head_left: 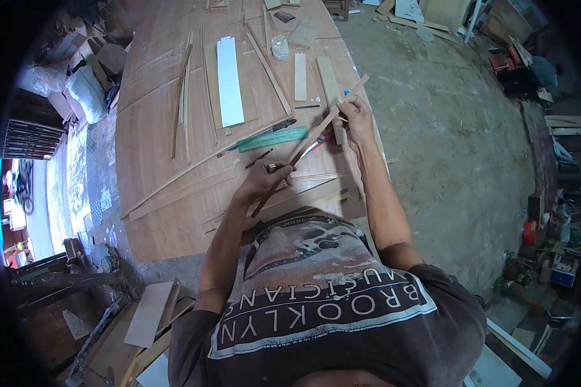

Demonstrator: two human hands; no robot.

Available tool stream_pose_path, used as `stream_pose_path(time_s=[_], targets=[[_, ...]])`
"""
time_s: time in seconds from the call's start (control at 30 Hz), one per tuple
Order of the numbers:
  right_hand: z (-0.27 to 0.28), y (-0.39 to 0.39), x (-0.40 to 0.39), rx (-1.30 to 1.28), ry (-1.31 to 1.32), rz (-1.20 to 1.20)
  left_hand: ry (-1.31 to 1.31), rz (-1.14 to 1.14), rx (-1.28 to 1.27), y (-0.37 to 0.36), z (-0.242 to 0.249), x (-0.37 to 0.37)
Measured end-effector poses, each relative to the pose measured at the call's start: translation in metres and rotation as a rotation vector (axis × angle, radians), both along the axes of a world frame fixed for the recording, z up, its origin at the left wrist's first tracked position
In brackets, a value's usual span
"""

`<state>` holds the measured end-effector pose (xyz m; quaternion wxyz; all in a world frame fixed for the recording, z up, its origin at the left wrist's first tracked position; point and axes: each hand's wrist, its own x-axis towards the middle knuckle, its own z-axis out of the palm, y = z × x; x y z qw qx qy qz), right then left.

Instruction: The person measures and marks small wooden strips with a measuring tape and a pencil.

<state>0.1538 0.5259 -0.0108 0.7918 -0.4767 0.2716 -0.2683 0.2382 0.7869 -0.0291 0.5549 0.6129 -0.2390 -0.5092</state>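
Observation:
A long thin wooden strip point(316, 133) runs diagonally between my hands, above the near part of the table. My left hand point(265, 180) is closed around its lower, darker length. Toward the upper end, my right hand point(356, 116) pinches the strip between thumb and fingers. Beneath it lie a green strip-like piece point(274, 138) and a tool with red handles point(316, 146), partly hidden by the strip. A dark pen-like item point(259, 158) rests just beyond my left hand.
The wooden table point(155, 122) carries a white board point(229, 84), several thin wood strips, a clear jar point(279, 48) and a pale wooden board point(328, 80). Concrete floor point(452, 142) stretches along the right. Wood offcuts point(150, 315) lean at lower left.

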Motion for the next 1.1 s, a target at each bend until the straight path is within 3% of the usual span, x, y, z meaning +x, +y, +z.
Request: stream_pose_path(time_s=[0.07, 0.17, 0.27, 0.4, 0.47, 0.6, 0.83, 0.9, 1.1], targets=[[-0.001, 0.001, -0.001, -0.006, 0.01, -0.006, -0.194, 0.042, -0.004, 0.003, 0.002, 0.0], [0.003, 0.009, -0.002, 0.014, 0.068, 0.001, -0.159, 0.04, 0.125, 0.006, 0.033, -0.004], [0.003, 0.01, -0.004, 0.064, 0.08, 0.029, -0.153, 0.06, 0.071, 0.01, 0.012, -0.003], [-0.002, 0.008, -0.003, 0.087, 0.047, 0.011, -0.145, 0.078, 0.052, 0.009, 0.026, -0.009], [-0.003, 0.003, -0.004, 0.053, 0.062, -0.055, -0.322, 0.075, 0.044, 0.01, 0.019, -0.007], [-0.02, -0.028, -0.014, 0.029, 0.003, -0.158, -0.38, -0.015, 0.151, 0.031, 0.028, 0.011], [-0.018, -0.04, -0.037, 0.105, -0.041, -0.165, -0.418, 0.102, -0.029, 0.039, 0.006, 0.021], [-0.022, -0.042, -0.04, 0.162, -0.015, -0.193, -0.498, 0.247, -0.161, 0.033, -0.002, 0.017], [-0.034, -0.043, -0.049, 0.298, 0.027, -0.217, -0.619, 0.224, -0.086, 0.033, -0.004, 0.016]])
